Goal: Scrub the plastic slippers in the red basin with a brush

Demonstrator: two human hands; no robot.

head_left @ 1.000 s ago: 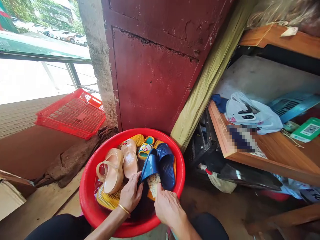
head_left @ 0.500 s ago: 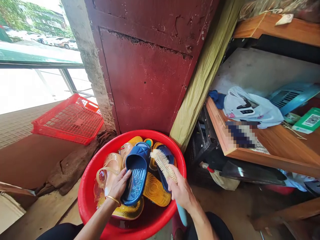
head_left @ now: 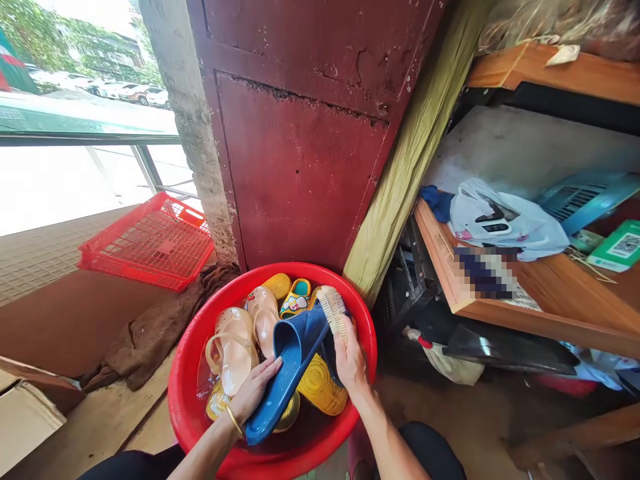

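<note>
A blue slide sandal (head_left: 289, 373) is gripped at its side by my left hand (head_left: 256, 392), tilted over a red basin (head_left: 181, 407). My right hand (head_left: 351, 363) is closed around a scrub brush (head_left: 334, 312) with pale bristles, which is up against the sandal's strap end. Below them in the basin lie several wet shoes. Among them are pale clear clogs (head_left: 235, 343), a yellow sandal (head_left: 323, 387) showing its sole, and a yellow-and-green slipper (head_left: 296, 300) with a cartoon figure. Another blue sandal is partly hidden behind my right hand.
Behind the basin stands a dark red door (head_left: 300, 180). A red plastic crate (head_left: 150, 243) and a brown cloth (head_left: 135, 350) are to the left. On the right, a wooden shelf (head_left: 565, 293) holds a white plastic bag (head_left: 505, 223) and a blue fan-like object (head_left: 585, 200).
The blue sandal has turned and tilted to the right, its strap now side-on. The brush has moved up against the strap end. The view has shifted slightly.
</note>
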